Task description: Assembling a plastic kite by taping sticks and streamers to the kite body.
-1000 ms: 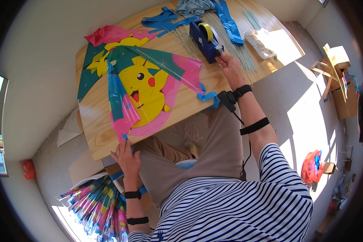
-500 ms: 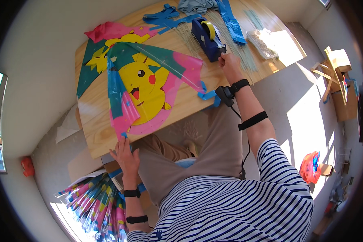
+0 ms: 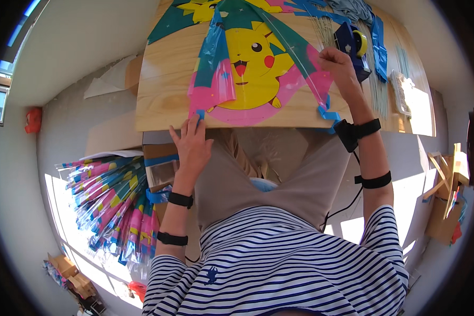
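Observation:
On the wooden table lies a plastic kite (image 3: pixel 255 79) printed with a yellow cartoon creature on pink and green. Its left flap is folded inward, and a thin rod runs along its right edge. At the table's front edge my left hand (image 3: pixel 192 147) has its fingers spread, with the fingertips at a small blue strip (image 3: pixel 200 114) by the kite's lower left corner. My right hand (image 3: pixel 340 68) is closed in a pinch at the kite's right edge; whatever its fingertips hold is too small to make out. Below it, a blue ribbon (image 3: pixel 329 115) hangs from the right corner.
A dark blue tape dispenser (image 3: pixel 347 45) with a yellow roll stands right of the kite. Beyond it are thin sticks (image 3: pixel 379 100), blue strips (image 3: pixel 379 52) and a clear plastic tray (image 3: pixel 402 89). Folded kites (image 3: pixel 110 205) fan out at lower left, beside a cardboard box (image 3: pixel 160 152).
My right hand has left the tape dispenser and moved to the kite's right edge. My left hand stays at the lower left corner. The whole view has shifted and turned.

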The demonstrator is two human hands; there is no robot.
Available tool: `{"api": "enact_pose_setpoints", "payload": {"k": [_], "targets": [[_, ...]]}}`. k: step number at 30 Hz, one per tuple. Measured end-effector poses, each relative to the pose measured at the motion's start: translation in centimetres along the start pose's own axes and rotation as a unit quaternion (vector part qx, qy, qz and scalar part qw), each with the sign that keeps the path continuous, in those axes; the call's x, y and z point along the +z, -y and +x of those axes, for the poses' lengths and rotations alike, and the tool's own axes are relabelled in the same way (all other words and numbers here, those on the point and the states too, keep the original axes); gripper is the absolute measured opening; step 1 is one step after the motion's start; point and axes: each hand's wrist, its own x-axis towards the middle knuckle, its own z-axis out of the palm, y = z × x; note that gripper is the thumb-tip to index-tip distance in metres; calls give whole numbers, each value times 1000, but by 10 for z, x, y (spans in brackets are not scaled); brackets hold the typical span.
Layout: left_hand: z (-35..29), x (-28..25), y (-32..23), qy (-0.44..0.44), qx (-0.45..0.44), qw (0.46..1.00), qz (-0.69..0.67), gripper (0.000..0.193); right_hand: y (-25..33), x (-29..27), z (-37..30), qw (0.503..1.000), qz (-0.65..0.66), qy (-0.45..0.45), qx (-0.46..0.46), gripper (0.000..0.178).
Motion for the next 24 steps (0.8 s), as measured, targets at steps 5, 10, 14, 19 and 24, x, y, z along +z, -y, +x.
{"api": "enact_pose_setpoints", "payload": {"k": [5, 10, 14, 19, 24], "targets": [[-4, -4, 3, -10, -13, 1000, -4, 58, 59, 131, 2, 960, -134, 180, -166, 9], [-3, 2, 3, -14, -17, 1000, -2, 59, 72, 232, 11, 878, -231, 257, -331, 6], [-4, 4, 4, -21, -21, 1000, -2, 59, 74, 272, 17, 834, -340, 321, -293, 7], [-4, 8, 5, -31, -16, 999, -9, 59, 68, 291, 25, 793, -397, 387, -255, 17], [-4, 11, 7, -35, -5, 999, -2, 58, 64, 301, 27, 786, -403, 401, -242, 18]]}}
